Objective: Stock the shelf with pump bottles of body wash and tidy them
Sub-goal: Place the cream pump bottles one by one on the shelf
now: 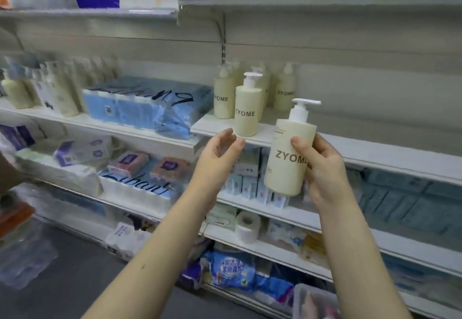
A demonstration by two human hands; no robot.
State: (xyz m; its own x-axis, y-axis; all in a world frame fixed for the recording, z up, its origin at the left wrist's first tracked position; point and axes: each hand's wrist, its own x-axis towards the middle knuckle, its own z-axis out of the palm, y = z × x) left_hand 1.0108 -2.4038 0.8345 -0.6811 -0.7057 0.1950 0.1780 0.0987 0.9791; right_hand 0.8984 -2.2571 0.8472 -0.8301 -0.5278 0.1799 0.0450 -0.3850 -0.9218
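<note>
My right hand grips a cream pump bottle marked ZYOME, held upright in front of the white shelf, its white pump pointing right. My left hand hovers empty with relaxed fingers just left of that bottle, below the shelf edge. On the shelf stand several like bottles: one at the front, one behind it on the left, one further right, and more behind them.
Blue tissue packs lie on the neighbouring shelf to the left, with more cream bottles beyond them. Lower shelves hold tissue packs, a toilet roll and blue bags. The shelf right of the bottles is bare.
</note>
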